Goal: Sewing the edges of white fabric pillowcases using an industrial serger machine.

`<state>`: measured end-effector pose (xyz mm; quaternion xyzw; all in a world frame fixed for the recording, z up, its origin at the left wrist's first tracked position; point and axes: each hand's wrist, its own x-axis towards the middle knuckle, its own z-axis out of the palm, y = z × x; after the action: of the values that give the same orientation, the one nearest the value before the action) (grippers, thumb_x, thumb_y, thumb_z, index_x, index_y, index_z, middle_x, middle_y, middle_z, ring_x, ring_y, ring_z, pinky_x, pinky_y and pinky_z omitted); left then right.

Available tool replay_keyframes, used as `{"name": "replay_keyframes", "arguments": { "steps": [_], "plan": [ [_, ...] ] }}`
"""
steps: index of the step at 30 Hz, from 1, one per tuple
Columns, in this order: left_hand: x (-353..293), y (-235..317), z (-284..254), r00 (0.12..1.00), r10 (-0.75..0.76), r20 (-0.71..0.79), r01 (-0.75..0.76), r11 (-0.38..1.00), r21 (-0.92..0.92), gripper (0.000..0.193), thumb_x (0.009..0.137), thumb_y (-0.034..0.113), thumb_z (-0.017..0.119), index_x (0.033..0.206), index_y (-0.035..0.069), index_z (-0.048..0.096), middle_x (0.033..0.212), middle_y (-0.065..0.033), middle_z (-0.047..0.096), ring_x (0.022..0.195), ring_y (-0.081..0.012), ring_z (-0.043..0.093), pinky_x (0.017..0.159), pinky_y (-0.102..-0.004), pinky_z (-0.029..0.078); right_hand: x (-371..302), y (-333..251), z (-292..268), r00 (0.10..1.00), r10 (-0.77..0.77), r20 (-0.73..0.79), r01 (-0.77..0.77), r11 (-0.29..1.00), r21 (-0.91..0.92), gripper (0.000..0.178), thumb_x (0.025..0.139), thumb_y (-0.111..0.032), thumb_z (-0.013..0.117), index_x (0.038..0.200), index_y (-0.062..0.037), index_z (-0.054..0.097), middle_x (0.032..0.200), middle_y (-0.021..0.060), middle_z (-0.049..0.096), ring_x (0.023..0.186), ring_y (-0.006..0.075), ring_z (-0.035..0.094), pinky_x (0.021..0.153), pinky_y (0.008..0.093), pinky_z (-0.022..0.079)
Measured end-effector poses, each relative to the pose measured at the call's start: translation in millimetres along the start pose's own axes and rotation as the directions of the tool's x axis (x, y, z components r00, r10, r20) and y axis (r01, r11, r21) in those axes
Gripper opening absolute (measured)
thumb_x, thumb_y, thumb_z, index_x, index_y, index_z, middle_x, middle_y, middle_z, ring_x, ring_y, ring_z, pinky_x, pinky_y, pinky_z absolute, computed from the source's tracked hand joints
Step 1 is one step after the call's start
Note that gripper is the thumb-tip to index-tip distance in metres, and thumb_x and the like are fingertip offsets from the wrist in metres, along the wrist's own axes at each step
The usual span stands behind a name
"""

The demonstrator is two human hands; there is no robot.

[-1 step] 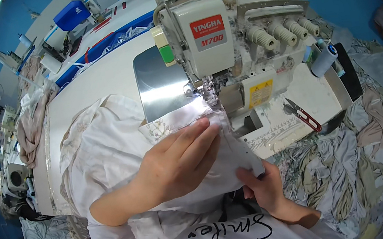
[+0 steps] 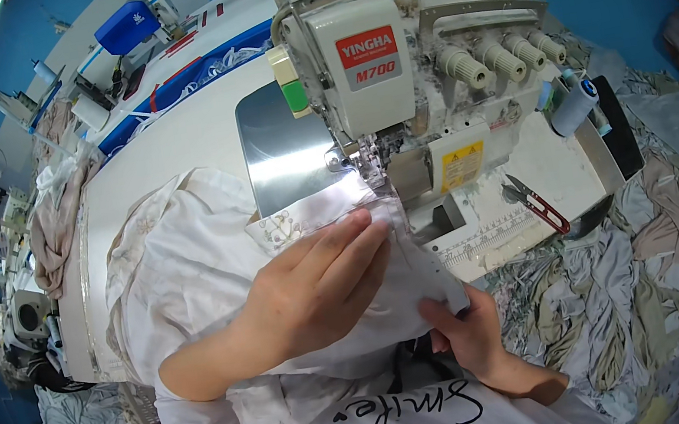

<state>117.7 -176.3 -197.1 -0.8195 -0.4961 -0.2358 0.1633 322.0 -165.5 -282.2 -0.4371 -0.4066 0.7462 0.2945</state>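
A white cloth (image 2: 191,278) with an embroidered floral patch is spread over the table of an overlock sewing machine (image 2: 366,67). Its upper edge reaches the presser foot area (image 2: 369,164). My left hand (image 2: 316,290) lies on the cloth just in front of the foot, fingers stretched out and close together, pressing it flat. Lower and to the right, my right hand (image 2: 467,329) pinches the cloth's right edge between thumb and fingers. Part of the cloth is hidden under my left hand and forearm.
Red-handled thread snips (image 2: 537,204) lie on the machine's right bed, beside a ruler strip (image 2: 493,239). A blue-grey thread spool (image 2: 577,108) stands farther right. Heaped fabric (image 2: 632,291) fills the right side. At the left edge hangs beige cloth (image 2: 61,227).
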Motion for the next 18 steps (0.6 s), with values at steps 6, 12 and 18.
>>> {"name": "replay_keyframes", "arguments": {
  "steps": [6,12,18],
  "plan": [
    [-1.2,1.3,-0.8,0.998,-0.067,0.023,0.068,0.997,-0.039,0.02,0.072,0.003,0.068,0.092,0.001,0.07,0.099,-0.0072,0.066,0.092,-0.0197,0.066,0.068,-0.0262,0.055,2.5,-3.1,-1.4,0.999,-0.027,0.04,0.026,0.999,0.025,0.013,0.085,-0.007,0.065,0.094,0.0006,0.061,0.066,0.0015,0.058,0.047,0.0068,0.051,0.041,0.0207,0.039],
    [-0.7,-1.5,-3.0,1.0,0.011,0.027,-0.011,1.0,0.007,0.021,0.071,0.003,0.066,0.092,0.001,0.07,0.101,-0.0074,0.065,0.094,-0.0203,0.065,0.07,-0.0268,0.056,3.9,-5.3,-1.8,0.996,-0.034,0.08,0.032,0.999,0.033,0.014,0.085,-0.008,0.065,0.095,0.001,0.06,0.067,0.0016,0.058,0.047,0.0069,0.052,0.042,0.0203,0.041],
    [-1.2,-0.7,-4.6,0.999,-0.021,0.038,0.021,1.0,-0.014,0.021,0.071,0.003,0.066,0.092,0.002,0.07,0.102,-0.0071,0.065,0.094,-0.0206,0.065,0.07,-0.0268,0.055,1.9,-5.9,-2.3,0.995,-0.034,0.09,0.031,0.999,0.037,0.016,0.085,-0.009,0.066,0.095,0.0009,0.059,0.067,0.0017,0.059,0.047,0.0067,0.052,0.042,0.0203,0.041]
  ]
}}
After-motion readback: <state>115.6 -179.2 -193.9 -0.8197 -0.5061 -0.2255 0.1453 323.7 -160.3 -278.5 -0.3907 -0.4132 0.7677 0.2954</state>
